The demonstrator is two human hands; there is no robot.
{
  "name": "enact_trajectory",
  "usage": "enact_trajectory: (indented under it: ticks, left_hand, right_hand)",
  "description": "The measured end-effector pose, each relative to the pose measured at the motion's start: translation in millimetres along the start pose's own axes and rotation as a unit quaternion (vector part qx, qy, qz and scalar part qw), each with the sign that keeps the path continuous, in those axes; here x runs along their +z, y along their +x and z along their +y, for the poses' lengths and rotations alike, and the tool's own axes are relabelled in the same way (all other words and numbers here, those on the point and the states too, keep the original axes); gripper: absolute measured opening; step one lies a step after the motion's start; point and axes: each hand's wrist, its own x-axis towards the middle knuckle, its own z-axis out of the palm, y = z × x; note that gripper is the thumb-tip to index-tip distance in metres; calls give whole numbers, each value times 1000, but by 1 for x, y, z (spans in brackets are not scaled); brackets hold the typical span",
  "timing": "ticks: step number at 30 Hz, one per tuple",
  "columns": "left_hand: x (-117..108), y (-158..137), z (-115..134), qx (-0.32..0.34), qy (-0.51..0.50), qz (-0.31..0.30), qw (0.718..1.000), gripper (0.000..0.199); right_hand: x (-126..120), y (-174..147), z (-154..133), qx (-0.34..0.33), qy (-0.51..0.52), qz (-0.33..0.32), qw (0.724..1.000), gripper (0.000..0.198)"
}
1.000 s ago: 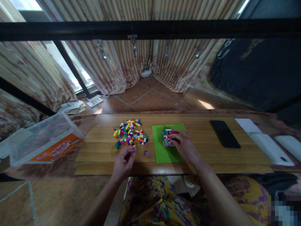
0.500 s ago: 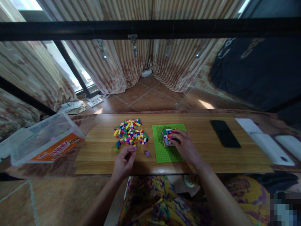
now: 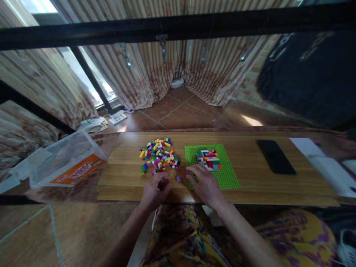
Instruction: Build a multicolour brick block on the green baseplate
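Note:
My left hand (image 3: pixel 156 190) is at the near edge of a pile of small colourful toy building bricks (image 3: pixel 160 154). Its thumb and fingers are curled into a pinch, and whatever may be between them is hidden. My right hand (image 3: pixel 205 183) hovers over the near left part of a green baseplate (image 3: pixel 229 174), a small magenta toy brick (image 3: pixel 188 172) at its pinched fingertips. Just beyond that hand, a block built from many-coloured bricks (image 3: pixel 209 159) sits on the baseplate. One loose purple brick (image 3: pixel 178 178) lies on the wood between my hands.
A clear plastic box (image 3: pixel 91 142) with an orange label stands left of the wooden tabletop (image 3: pixel 125 189). To the right lie a black phone (image 3: pixel 275 156) and white objects (image 3: pixel 333 172). A dark metal bar (image 3: pixel 189 27) crosses beyond the table, before striped curtains.
My right hand has left the brick block and moved left and nearer to me, uncovering the block's top. My left hand stays by the pile. The whole view has shifted slightly.

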Motion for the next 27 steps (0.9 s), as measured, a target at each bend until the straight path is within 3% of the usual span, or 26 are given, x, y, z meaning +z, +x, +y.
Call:
enact_trajectory:
  ticks: [3, 8, 12, 18, 24, 27]
  left_hand:
    - [0, 0, 4, 30, 25, -11, 999, 22]
    - [0, 2, 6, 44, 29, -12, 999, 16]
    - [-1, 2, 6, 33, 3, 4, 999, 12]
    - [-8, -2, 5, -26, -22, 108, 994, 18]
    - [-29, 1, -15, -57, 99, 164, 980, 36]
    - [-35, 3, -26, -73, 144, 144, 976, 50]
  right_hand:
    - [20, -5, -15, 41, -44, -69, 996, 16]
    - [38, 5, -26, 59, -104, -99, 988, 13]
    - [50, 19, -32, 21, -92, -86, 992, 12]
    - [60, 44, -38, -42, -9, -39, 998, 21]
    - [81, 88, -51, -108, -38, -76, 990, 29]
    - [92, 95, -53, -134, -39, -107, 984, 29]
